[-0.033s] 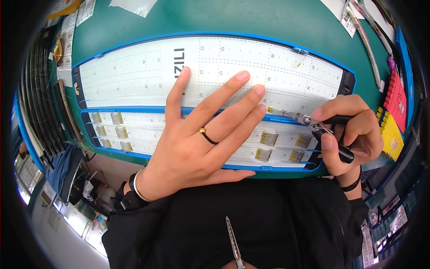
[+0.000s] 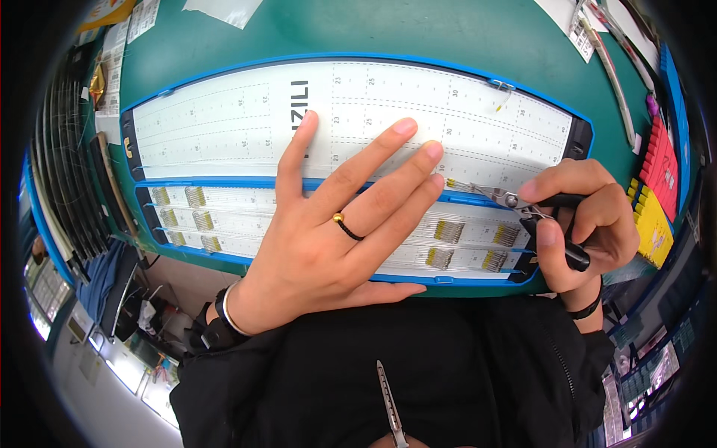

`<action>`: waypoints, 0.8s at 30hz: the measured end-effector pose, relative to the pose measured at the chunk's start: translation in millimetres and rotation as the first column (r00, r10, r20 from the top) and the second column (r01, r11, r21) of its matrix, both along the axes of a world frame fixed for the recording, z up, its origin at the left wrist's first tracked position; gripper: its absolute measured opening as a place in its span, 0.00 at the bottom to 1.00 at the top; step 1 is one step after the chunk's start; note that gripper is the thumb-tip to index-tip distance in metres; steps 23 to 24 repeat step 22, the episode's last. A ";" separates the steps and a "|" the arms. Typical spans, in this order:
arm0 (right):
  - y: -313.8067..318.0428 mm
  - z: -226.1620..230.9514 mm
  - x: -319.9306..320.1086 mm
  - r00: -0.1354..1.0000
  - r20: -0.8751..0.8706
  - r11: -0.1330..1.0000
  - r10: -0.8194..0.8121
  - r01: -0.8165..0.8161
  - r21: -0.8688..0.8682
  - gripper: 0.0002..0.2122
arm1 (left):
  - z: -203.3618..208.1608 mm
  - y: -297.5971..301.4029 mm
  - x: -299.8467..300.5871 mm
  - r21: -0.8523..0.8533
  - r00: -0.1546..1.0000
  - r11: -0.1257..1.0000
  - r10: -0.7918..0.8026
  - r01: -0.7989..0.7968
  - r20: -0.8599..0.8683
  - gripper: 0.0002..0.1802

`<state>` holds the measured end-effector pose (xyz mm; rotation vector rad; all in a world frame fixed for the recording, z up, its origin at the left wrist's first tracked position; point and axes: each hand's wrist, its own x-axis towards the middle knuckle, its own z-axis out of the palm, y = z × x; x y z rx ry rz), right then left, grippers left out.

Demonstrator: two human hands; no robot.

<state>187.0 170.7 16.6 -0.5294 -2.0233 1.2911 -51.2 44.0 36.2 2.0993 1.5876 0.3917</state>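
My left hand (image 2: 336, 239) lies flat with fingers spread across a white ruled board (image 2: 224, 119) in a blue frame, a thin ring with a gold bead on one finger. Its fingertips reach toward the board's middle. My right hand (image 2: 590, 216) grips small black-handled pliers (image 2: 508, 198). The metal tips point left at a small gold-tipped wire bundle (image 2: 457, 184) beside my left fingertips. Below the board, a blue tray (image 2: 194, 224) holds rows of fine wires with yellow-gold bands, partly hidden under my left palm.
The board rests on a green mat (image 2: 336, 30). Red blocks (image 2: 661, 164) and yellow blocks (image 2: 653, 224) stand at the right edge. Dark cable bundles (image 2: 67, 187) hang at the left. A metal clip (image 2: 390, 407) lies on my black clothing below.
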 end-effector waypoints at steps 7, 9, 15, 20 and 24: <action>-1.5 4.6 2.1 1.000 0.011 0.998 -0.022 0.023 -0.058 0.15 | -1.1 -1.1 0.6 -0.006 1.000 1.000 0.011 -0.010 0.014 0.43; -2.5 5.6 2.6 0.999 0.002 0.994 -0.039 0.039 -0.098 0.15 | -0.6 -0.6 0.6 -0.005 1.000 1.000 0.004 -0.004 0.011 0.42; 4.1 9.4 -5.1 0.998 0.049 0.999 0.033 -0.033 -0.006 0.14 | -1.0 -2.5 -0.9 -0.008 1.000 1.000 -0.013 0.013 0.004 0.42; 2.6 11.2 -3.0 1.000 -0.011 1.000 0.015 -0.015 0.001 0.16 | 6.4 -1.2 -1.5 -0.049 0.999 0.998 -0.048 0.048 0.015 0.42; 2.1 8.2 -2.8 0.998 -0.032 0.999 0.045 -0.044 0.024 0.14 | 4.7 -5.6 -1.2 -0.068 0.998 0.996 -0.051 0.052 0.028 0.44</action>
